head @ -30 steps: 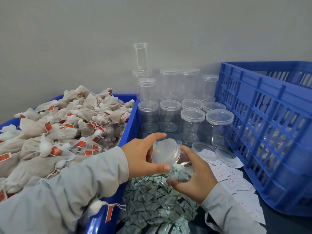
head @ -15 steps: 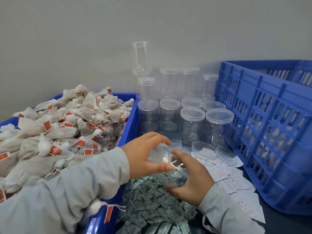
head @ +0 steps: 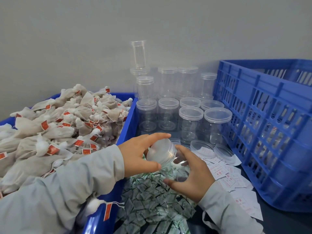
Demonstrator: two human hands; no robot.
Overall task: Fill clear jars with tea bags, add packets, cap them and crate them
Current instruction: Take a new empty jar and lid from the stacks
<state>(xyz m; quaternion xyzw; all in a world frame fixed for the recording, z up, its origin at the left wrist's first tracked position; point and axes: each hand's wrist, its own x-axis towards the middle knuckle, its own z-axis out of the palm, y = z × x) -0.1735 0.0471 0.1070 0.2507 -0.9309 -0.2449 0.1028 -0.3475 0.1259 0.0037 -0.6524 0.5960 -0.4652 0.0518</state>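
A clear jar (head: 179, 166) lies tilted between my hands, its capped end pointing left. My left hand (head: 138, 156) grips the clear lid (head: 160, 153) with thumb below and fingers above. My right hand (head: 194, 174) wraps round the jar's body from the right. The jar looks empty. Under it lies a pile of small green-and-white packets (head: 152, 200). Tea bags (head: 59, 129) with red tags fill the blue bin (head: 128, 125) on the left. The blue crate (head: 263, 129) stands at the right.
Several capped empty jars (head: 190, 122) stand in rows behind my hands, some stacked near the wall. Two loose lids (head: 202, 146) lie upturned by the crate. White paper slips (head: 233, 179) with red print are scattered at the right.
The lid end of the jar has tipped up and turned towards me between my hands. My left fingers have shifted on the lid.
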